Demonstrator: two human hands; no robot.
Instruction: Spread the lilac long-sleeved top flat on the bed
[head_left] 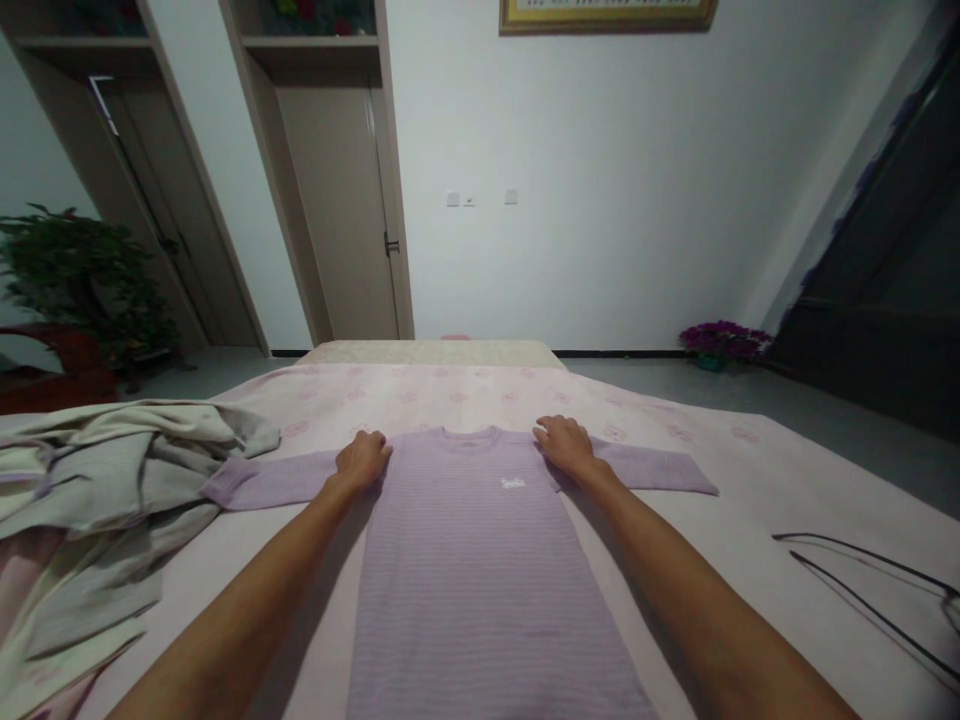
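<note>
One lilac, fine-ribbed sweater (480,560) lies flat on the pink bedspread (675,420), neck away from me, its length running straight out from my body. My left hand (362,460) and right hand (566,445) sit one on each shoulder, fingers curled down; I can't tell whether they pinch the knit. One crumpled grey heap (112,470) lies to the left, and one thin black wire hanger (870,590) to the right.

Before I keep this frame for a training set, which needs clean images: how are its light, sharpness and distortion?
Head view: dim, flat light, no glare; soft shadows fall inward of both forearms onto the sweater and bed; the wide lens tilts the door frames; the sweater, left hand and right hand read sharp; the plant is murky.
</note>
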